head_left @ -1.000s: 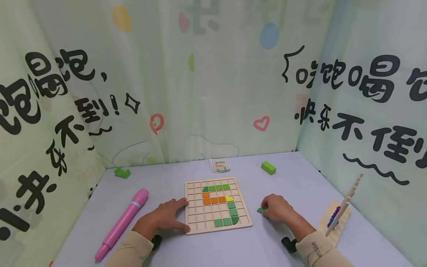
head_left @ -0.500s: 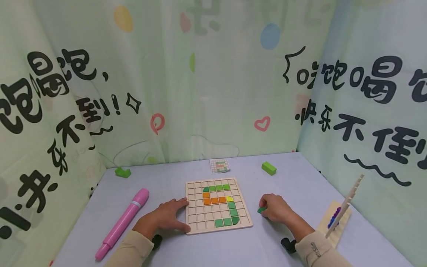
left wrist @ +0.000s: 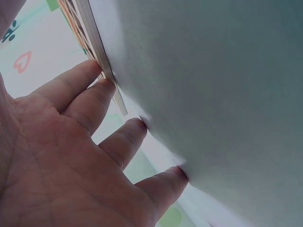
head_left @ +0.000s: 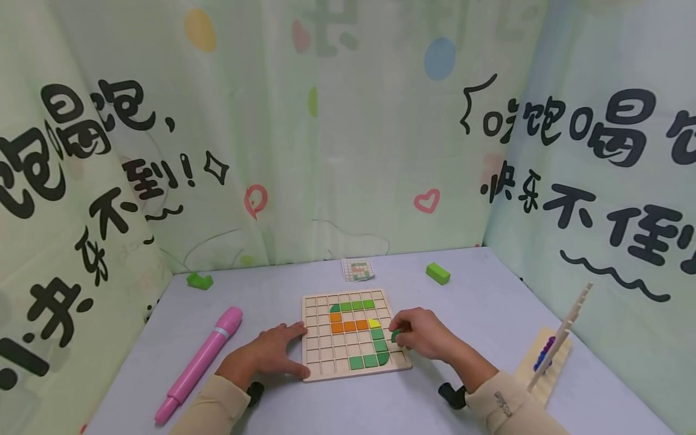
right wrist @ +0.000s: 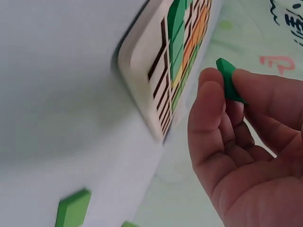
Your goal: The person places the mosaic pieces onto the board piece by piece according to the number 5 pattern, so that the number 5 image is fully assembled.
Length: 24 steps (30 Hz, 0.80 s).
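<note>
A square wooden grid board (head_left: 321, 352) lies on the table, with green, orange and yellow tiles set in a winding line. My left hand (head_left: 269, 351) is spread at its left side, thumb near the front corner. In the left wrist view, fingertips (left wrist: 94, 68) touch the board's side edge while other fingers rest on the table. Over the board's right edge, my right hand (head_left: 423, 333) pinches a small dark green tile (right wrist: 229, 81) between thumb and fingertip. One side of that tile looks curved, and the hand partly covers it in the head view.
Behind the board lies a small printed pattern card (head_left: 357, 270). A light green block (head_left: 437, 273) sits back right, a notched green block (head_left: 199, 281) back left. A pink marker-shaped stick (head_left: 198, 365) lies left; a wooden stand with beads (head_left: 544, 356) stands right.
My right hand has moved left from the bare table to the board's right edge, carrying the green tile. The left hand and the board have stayed in place.
</note>
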Tool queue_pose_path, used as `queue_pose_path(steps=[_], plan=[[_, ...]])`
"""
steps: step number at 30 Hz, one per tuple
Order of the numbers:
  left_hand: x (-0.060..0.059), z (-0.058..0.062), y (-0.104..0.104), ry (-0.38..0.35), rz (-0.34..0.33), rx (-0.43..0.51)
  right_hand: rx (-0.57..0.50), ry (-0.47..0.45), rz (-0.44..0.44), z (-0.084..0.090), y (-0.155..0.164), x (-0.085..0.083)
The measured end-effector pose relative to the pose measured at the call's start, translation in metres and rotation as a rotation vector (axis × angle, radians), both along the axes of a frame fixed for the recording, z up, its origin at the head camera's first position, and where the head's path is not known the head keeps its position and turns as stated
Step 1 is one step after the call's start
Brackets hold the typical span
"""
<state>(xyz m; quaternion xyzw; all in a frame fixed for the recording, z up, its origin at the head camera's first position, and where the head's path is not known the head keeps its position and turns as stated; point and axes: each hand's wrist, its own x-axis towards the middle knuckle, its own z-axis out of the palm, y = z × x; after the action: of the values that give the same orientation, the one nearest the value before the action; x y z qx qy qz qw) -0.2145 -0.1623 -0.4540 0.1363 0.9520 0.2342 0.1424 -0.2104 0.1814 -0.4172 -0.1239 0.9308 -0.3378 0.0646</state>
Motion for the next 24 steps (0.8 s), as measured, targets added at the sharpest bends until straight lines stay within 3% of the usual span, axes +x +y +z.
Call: queue_pose_path(steps=[5, 12, 24], plan=[[-0.001, -0.002, -0.001, 0.004, -0.004, -0.001, 0.013, 0.030, 0.141, -0.004, -0.022, 0.000], [-0.001, -0.001, -0.001, 0.006, 0.002, -0.005, -0.011, 0.016, 0.264, -0.012, -0.055, -0.003], [-0.001, 0.001, 0.000, -0.001, 0.004, 0.005, -0.006, -0.047, 0.284, -0.020, -0.084, -0.006]])
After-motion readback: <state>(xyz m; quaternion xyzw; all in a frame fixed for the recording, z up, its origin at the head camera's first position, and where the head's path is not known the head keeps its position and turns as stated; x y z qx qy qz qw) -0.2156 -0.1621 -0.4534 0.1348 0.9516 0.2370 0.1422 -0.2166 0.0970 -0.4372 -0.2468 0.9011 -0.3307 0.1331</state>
